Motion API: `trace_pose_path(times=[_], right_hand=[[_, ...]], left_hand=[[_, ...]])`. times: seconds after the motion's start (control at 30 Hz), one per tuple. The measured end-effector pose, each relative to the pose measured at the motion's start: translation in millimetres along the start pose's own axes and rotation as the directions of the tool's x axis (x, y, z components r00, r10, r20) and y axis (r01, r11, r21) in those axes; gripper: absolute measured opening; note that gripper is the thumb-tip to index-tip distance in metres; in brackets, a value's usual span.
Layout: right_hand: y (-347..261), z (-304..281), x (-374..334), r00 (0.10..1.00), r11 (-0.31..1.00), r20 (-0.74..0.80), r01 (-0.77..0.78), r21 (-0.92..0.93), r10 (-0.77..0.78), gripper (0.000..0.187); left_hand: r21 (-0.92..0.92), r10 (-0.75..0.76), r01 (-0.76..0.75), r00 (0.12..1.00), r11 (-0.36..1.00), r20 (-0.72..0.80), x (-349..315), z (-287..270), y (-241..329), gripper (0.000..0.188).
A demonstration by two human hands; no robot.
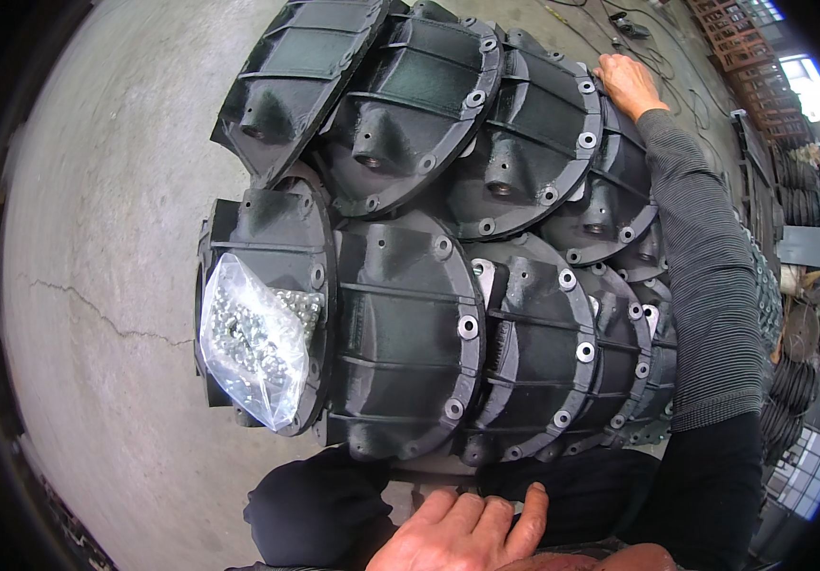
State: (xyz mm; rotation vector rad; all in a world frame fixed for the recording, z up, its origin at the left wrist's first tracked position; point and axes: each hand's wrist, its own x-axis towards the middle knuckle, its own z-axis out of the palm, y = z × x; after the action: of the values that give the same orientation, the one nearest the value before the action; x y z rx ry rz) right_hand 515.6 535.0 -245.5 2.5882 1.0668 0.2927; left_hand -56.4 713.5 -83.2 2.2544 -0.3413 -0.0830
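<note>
Two rows of black cast-metal covers (400,324) with ribbed domes and bolt holes around their rims lean overlapped on the floor. My right hand (627,84), at the end of a grey ribbed sleeve, lies flat on the rim of the far right cover (562,124) in the back row, fingers spread. My left hand (467,535) rests palm down on my knee in black trousers at the bottom edge, holding nothing. A clear plastic bag of small silver metal parts (253,338) lies in the leftmost cover (267,228) of the near row.
Grey concrete floor (115,238) with a thin crack spreads to the left. Cables (619,24) lie on the floor at the top. Rust-coloured racks (743,43) and stacks of dark round parts (795,381) stand along the right side.
</note>
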Motion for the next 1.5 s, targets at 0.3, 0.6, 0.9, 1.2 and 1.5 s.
trace_pose_path(times=[0.3,0.6,0.9,1.2,1.5], right_hand=[[-6.9,2.0,6.3,0.934,0.930,0.111,-0.352,0.109,0.341,0.064],[-88.8,-106.9,-40.2,0.907,0.624,-0.025,-0.269,0.734,0.420,0.062],[-367.4,-270.6,-152.6,0.753,0.108,-0.523,0.606,0.788,-0.400,0.013],[-446.0,-227.8,-152.0,0.799,0.534,-0.332,0.587,0.608,-0.501,0.013],[-435.1,-243.5,-154.2,0.841,0.477,-0.312,0.515,0.712,-0.443,0.019]], left_hand=[[-0.033,-0.022,0.021,1.000,0.999,-0.018,-7.7,4.0,1.2,0.045],[0.056,0.001,0.001,0.999,0.998,-0.032,-22.0,-4.1,24.3,0.044],[0.077,0.136,-0.117,0.929,0.990,-0.344,-45.1,6.1,40.5,0.040],[0.067,0.122,-0.102,0.824,0.993,-0.554,-45.3,-1.4,41.9,0.015],[0.043,0.146,-0.149,0.808,0.988,-0.571,-37.4,-3.7,40.0,0.012]])
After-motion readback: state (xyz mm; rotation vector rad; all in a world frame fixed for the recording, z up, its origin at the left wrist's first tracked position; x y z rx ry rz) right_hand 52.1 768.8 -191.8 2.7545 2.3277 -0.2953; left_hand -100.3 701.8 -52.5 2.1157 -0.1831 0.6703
